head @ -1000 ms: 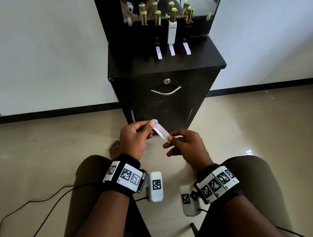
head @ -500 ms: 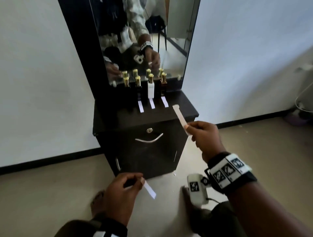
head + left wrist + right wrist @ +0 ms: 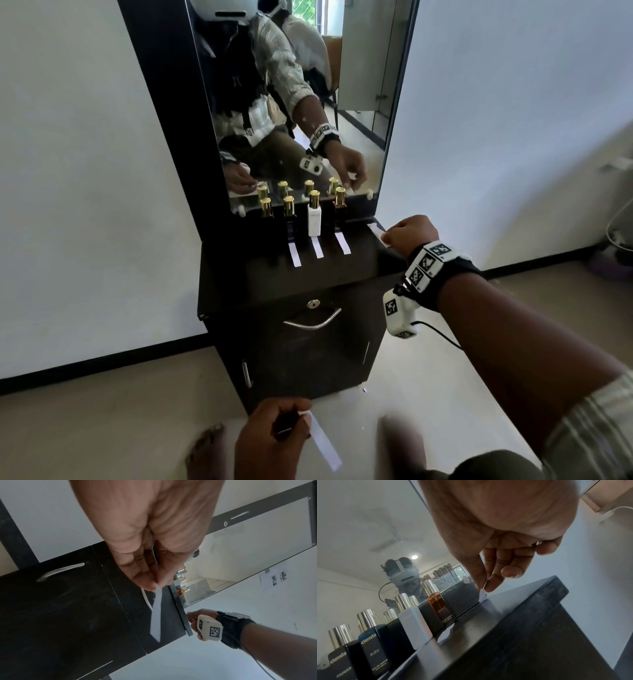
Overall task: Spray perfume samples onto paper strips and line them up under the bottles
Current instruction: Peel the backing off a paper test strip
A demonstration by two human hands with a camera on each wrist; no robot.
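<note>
Several gold-capped perfume bottles stand in a row before the mirror on the black dresser top; among them are a white bottle and an amber bottle. Three paper strips lie in front of the three right-hand bottles. My right hand pinches another white strip at the top's right rear corner, its far end touching the surface. My left hand is low before the cabinet and pinches a white strip that hangs free.
A tall mirror backs the dresser. Below the top are a drawer with a metal handle and a cabinet door. A bare foot rests on the tiled floor at the lower left. White walls stand on both sides.
The two hands parted, each with a strip. My right hand rose to the dresser's right rear corner with its strip, while the left stayed low in front of the cabinet.
</note>
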